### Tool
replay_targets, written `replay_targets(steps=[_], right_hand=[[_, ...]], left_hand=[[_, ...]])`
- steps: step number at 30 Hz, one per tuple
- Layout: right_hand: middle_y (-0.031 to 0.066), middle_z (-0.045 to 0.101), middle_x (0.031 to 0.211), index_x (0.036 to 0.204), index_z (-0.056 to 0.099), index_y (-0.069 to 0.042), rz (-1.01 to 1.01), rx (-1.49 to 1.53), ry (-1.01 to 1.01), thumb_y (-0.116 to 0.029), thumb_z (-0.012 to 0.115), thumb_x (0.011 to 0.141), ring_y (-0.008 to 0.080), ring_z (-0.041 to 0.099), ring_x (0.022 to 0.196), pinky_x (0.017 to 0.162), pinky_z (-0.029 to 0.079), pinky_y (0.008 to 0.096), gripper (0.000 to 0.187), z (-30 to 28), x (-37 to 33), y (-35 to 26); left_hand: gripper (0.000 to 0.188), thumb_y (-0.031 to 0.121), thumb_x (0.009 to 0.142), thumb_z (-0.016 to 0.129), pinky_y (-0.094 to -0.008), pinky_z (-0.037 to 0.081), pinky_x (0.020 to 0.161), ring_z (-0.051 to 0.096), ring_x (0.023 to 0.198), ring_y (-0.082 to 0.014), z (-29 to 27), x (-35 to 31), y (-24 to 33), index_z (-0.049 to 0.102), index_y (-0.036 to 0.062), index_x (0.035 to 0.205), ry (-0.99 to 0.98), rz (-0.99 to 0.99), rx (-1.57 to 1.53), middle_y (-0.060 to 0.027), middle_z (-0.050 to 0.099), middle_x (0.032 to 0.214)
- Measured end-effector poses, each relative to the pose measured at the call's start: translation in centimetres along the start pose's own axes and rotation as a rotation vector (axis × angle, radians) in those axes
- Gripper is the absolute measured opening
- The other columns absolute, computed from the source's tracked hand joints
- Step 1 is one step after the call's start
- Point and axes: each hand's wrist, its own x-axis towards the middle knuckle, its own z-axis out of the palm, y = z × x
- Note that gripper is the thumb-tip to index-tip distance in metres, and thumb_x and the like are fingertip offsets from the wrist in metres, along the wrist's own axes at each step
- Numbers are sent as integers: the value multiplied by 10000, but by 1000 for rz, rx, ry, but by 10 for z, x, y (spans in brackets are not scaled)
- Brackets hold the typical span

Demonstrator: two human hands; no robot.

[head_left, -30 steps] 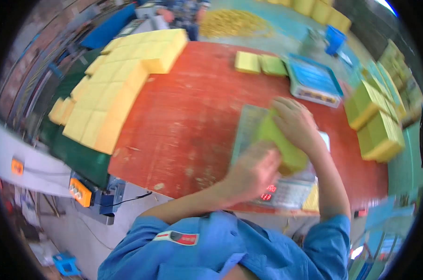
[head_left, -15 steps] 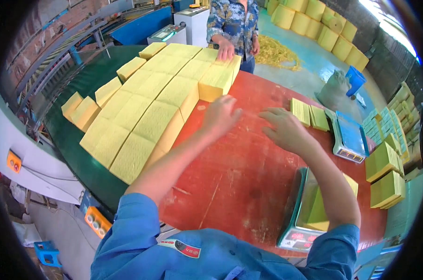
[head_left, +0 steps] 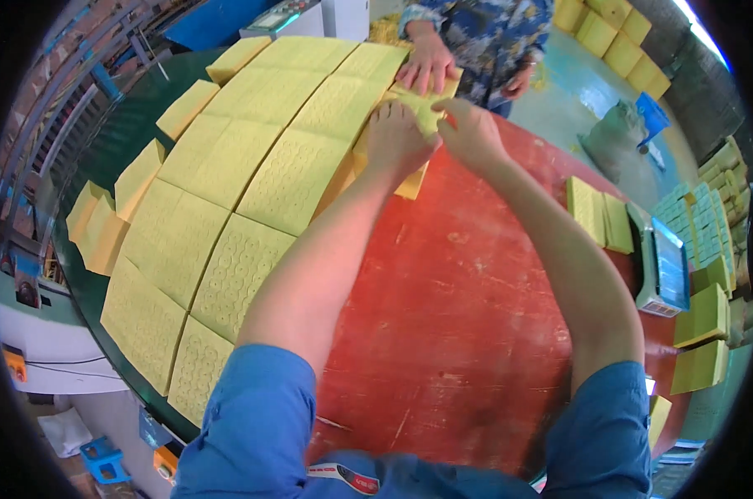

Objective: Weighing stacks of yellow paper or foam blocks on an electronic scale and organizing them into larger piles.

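Observation:
Side by side at the far end of the red table, my two hands work at the near right stack of embossed yellow paper point(head_left: 410, 185). My left hand point(head_left: 398, 140) is closed, fingers curled at the top of that stack. My right hand point(head_left: 474, 137) pinches the edge of the creased top paper point(head_left: 423, 111), which bunches up between both hands. A co-worker's hand point(head_left: 429, 66) lies spread on the same stack, just beyond mine. Rows of similar yellow paper stacks point(head_left: 293, 179) stand to the left. My fingertips are partly hidden by the paper.
A green round-edged surface point(head_left: 94, 270) carries the rows of stacks and meets the red table point(head_left: 460, 324). A scale point(head_left: 666, 262) stands at right, beside small yellow paper bundles point(head_left: 588, 209). The co-worker in a patterned shirt point(head_left: 493, 33) stands across the table.
Both my hands have reached forward from above the red table onto the stack and taken hold of its top paper. My view has shifted, and the co-worker's hand remains on the stack.

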Motion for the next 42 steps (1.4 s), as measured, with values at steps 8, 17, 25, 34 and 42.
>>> replay_targets(steps=[8, 17, 25, 34, 42], right_hand=[[156, 693, 1001, 1113, 669, -113, -74, 82, -81, -209, 565, 870, 335, 660, 941, 818, 513, 408, 281, 46, 35, 6], [181, 705, 963, 1014, 720, -39, 452, 372, -887, -454, 518, 936, 316, 653, 891, 835, 496, 411, 468, -64, -169, -76], [226, 675, 952, 1081, 614, 5, 498, 381, -734, -359, 498, 973, 345, 644, 888, 815, 486, 407, 396, -141, -352, -169], [297, 658, 964, 1176, 535, 59, 479, 366, -502, -336, 543, 943, 430, 648, 946, 837, 499, 483, 459, -159, -458, -221], [284, 667, 915, 1078, 509, 52, 383, 249, -411, -383, 508, 954, 408, 673, 871, 763, 532, 502, 452, -155, -516, -252]], left_hand=[[619, 481, 755, 679, -472, 417, 1001, 540, 1173, -368, -53, -25, 43, 607, 5, 1145, -658, -155, -379, -215, 594, 1216], [703, 287, 669, 745, -441, 369, 1084, 515, 1200, -341, -187, -171, 126, 529, -33, 1257, -602, 629, -616, -189, 573, 1240], [546, 137, 692, 698, -425, 401, 1089, 518, 1250, -296, -321, -262, 164, 595, -22, 1204, -769, 879, -637, -165, 570, 1285], [473, 177, 870, 631, -409, 450, 1015, 519, 1234, -271, -407, -428, 177, 521, 14, 1300, -357, -346, -659, -135, 557, 1286], [553, 421, 1003, 473, -386, 404, 1021, 501, 1219, -226, -421, -484, 248, 384, 70, 1421, -376, -1288, -1421, -98, 513, 1331]])
